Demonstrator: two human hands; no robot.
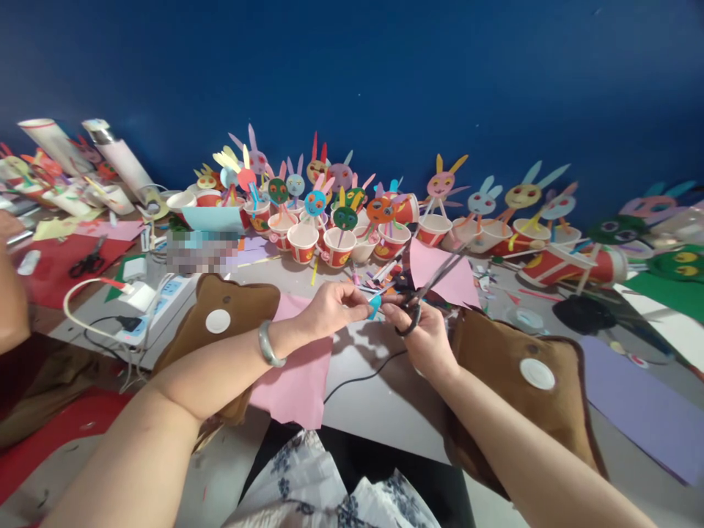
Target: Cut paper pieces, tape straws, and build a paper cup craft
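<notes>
Blue paper piece (375, 306): It is small and sits up in front of you, between your two hands, over the table (360, 392).
Left hand (335, 304): Your fingertips are pinched together on the blue paper piece.
Right hand (429, 341): Your fingers are wrapped around the handle of the scissors (440, 273). Your thumb is right by the blue paper piece, but I can't tell if it touches.
Scissors: The blades point up and away from the blue paper piece. I can't tell if they are spread.
Paper faces (315, 203): Lots look done, with long ears, in or by red and white cups (303, 243) at the back.
Not done yet: The blue paper piece is not on any face, so I think that bit is only partway.
Pink sheet (302, 381): It lies under your left wrist, with a big part not cut up.
</notes>
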